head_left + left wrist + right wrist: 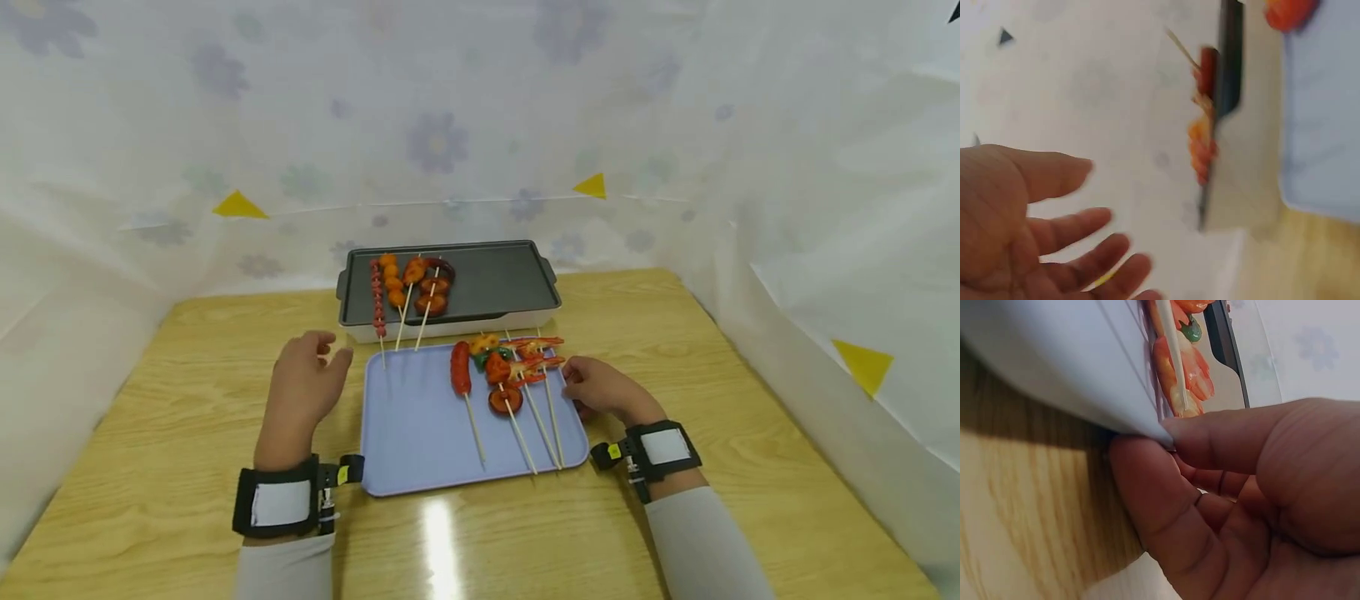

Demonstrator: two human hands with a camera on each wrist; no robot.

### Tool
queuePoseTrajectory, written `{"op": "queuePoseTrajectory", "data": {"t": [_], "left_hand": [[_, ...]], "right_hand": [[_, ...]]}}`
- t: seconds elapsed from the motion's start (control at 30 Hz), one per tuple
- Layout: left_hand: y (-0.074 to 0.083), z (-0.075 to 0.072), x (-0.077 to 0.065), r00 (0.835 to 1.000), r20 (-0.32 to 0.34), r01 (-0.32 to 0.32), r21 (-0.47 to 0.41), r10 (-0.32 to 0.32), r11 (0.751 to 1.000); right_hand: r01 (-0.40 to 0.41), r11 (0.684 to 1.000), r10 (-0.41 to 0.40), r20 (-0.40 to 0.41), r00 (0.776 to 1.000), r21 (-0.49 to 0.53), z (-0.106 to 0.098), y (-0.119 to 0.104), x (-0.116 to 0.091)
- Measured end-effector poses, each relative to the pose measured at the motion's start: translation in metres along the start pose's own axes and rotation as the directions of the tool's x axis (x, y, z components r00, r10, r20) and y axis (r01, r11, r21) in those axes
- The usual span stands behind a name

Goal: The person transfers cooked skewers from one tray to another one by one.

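Observation:
A pale lilac tray (420,433) lies on the table, and my right hand (606,388) pinches its right rim. Up close in the right wrist view, thumb and index finger (1147,475) grip the tray edge (1085,381). On the tray's right half are a red sausage skewer (461,369), a mixed skewer with a mushroom slice (506,401) and shrimp skewers (536,362). My left hand (306,379) is held left of the tray, touching nothing; the left wrist view shows its fingers (1091,265) loosely spread.
Behind the tray stands a dark grill plate (495,279) on a pale base. Several skewers lie on its left part, among them a thin pink one (377,300) and one of orange balls (392,279). White floral sheeting (465,100) surrounds the wooden table (187,400).

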State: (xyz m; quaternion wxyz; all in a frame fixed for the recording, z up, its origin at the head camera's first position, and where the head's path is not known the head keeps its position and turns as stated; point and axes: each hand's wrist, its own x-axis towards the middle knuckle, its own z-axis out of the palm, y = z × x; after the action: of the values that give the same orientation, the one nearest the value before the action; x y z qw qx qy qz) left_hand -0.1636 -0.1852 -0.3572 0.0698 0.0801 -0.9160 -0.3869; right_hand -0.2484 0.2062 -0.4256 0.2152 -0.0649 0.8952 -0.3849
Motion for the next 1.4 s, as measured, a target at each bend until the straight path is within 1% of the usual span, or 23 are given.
{"op": "queuePoseTrajectory", "data": {"t": [0.03, 0.07, 0.1, 0.13, 0.17, 0.23, 0.27, 0.33, 0.37, 0.4, 0.47, 0.5, 0.63, 0.77, 0.83, 0.93, 1.03, 1.07, 1.1, 1.2, 1.33, 1.4], "left_hand": [[0.007, -0.001, -0.002, 0.996, -0.057, -0.064, -0.013, 0.063, 0.998], [0.014, 0.000, -0.004, 0.987, -0.096, -0.132, -0.016, 0.129, 0.991], [0.019, 0.002, -0.004, 0.973, -0.121, -0.200, -0.009, 0.197, 0.980], [0.023, 0.005, -0.003, 0.956, -0.133, -0.263, 0.011, 0.263, 0.965], [0.026, 0.008, -0.002, 0.938, -0.127, -0.322, 0.026, 0.323, 0.946], [0.031, 0.014, 0.003, 0.903, -0.083, -0.419, 0.060, 0.422, 0.906], [0.032, 0.018, 0.007, 0.887, -0.050, -0.454, 0.081, 0.459, 0.887], [0.034, 0.024, 0.017, 0.857, 0.012, -0.514, 0.116, 0.516, 0.850], [0.035, 0.026, 0.023, 0.844, 0.039, -0.535, 0.135, 0.535, 0.834], [0.036, 0.028, 0.029, 0.834, 0.062, -0.551, 0.158, 0.549, 0.819], [0.037, 0.029, 0.040, 0.827, 0.097, -0.562, 0.196, 0.554, 0.804], [0.038, 0.028, 0.046, 0.827, 0.111, -0.562, 0.208, 0.551, 0.801], [0.043, 0.023, 0.063, 0.845, 0.178, -0.535, 0.240, 0.505, 0.810], [0.049, 0.022, 0.075, 0.855, 0.258, -0.512, 0.280, 0.450, 0.812], [0.051, 0.024, 0.081, 0.864, 0.285, -0.491, 0.297, 0.415, 0.819], [0.054, 0.028, 0.087, 0.887, 0.294, -0.439, 0.290, 0.357, 0.851], [0.056, 0.033, 0.092, 0.908, 0.281, -0.379, 0.243, 0.309, 0.893], [0.057, 0.035, 0.092, 0.913, 0.276, -0.365, 0.229, 0.300, 0.902], [0.057, 0.036, 0.094, 0.917, 0.274, -0.352, 0.211, 0.291, 0.912], [0.058, 0.042, 0.097, 0.920, 0.293, -0.323, 0.195, 0.259, 0.926], [0.060, 0.047, 0.100, 0.916, 0.345, -0.286, 0.207, 0.204, 0.936], [0.062, 0.047, 0.099, 0.918, 0.364, -0.242, 0.202, 0.157, 0.949]], "right_hand": [[0.002, 1.000, -0.002, 0.002, 1.000, 0.006, 0.000, 0.000, 0.000], [-0.001, 1.000, 0.001, 0.002, 1.000, 0.015, 0.001, -0.001, 0.000], [0.003, 1.000, -0.003, 0.004, 1.000, 0.018, 0.001, -0.001, 0.000], [0.005, 1.000, -0.005, 0.007, 1.000, 0.021, 0.002, -0.001, 0.000], [0.009, 1.000, -0.010, 0.011, 1.000, 0.021, 0.002, -0.001, 0.000], [0.008, 1.000, -0.008, 0.012, 1.000, 0.021, 0.002, -0.001, 0.001], [0.005, 1.000, -0.005, 0.008, 1.000, 0.021, 0.002, -0.001, 0.001], [0.000, 1.000, 0.000, 0.003, 1.000, 0.020, 0.001, 0.000, 0.001], [-0.001, 1.000, 0.001, 0.000, 1.000, 0.015, 0.001, 0.000, 0.001], [-0.006, 1.000, 0.006, -0.007, 1.000, 0.014, 0.000, 0.001, 0.000], [-0.011, 1.000, 0.011, -0.012, 1.000, 0.013, 0.000, 0.001, 0.000], [-0.009, 1.000, 0.009, -0.011, 1.000, 0.009, 0.000, 0.001, 0.000], [0.001, 1.000, -0.001, -0.004, 1.000, 0.005, 0.000, 0.002, 0.001], [-0.001, 1.000, 0.001, -0.009, 1.000, 0.002, 0.001, 0.004, 0.002], [-0.004, 1.000, 0.004, -0.011, 1.000, 0.004, 0.001, 0.004, 0.003], [-0.006, 1.000, 0.006, -0.011, 1.000, 0.007, 0.001, 0.004, 0.004], [-0.006, 1.000, 0.006, -0.004, 1.000, 0.010, 0.001, 0.004, 0.004], [-0.005, 1.000, 0.005, -0.002, 1.000, 0.011, 0.001, 0.004, 0.004], [-0.004, 1.000, 0.004, -0.002, 1.000, 0.010, 0.000, 0.004, 0.003], [0.001, 1.000, -0.001, -0.001, 1.000, 0.002, 0.000, 0.004, 0.003], [0.004, 1.000, -0.004, 0.001, 1.000, -0.004, -0.001, 0.004, 0.003], [0.003, 1.000, -0.003, 0.004, 1.000, 0.000, -0.001, 0.003, 0.002]]}}
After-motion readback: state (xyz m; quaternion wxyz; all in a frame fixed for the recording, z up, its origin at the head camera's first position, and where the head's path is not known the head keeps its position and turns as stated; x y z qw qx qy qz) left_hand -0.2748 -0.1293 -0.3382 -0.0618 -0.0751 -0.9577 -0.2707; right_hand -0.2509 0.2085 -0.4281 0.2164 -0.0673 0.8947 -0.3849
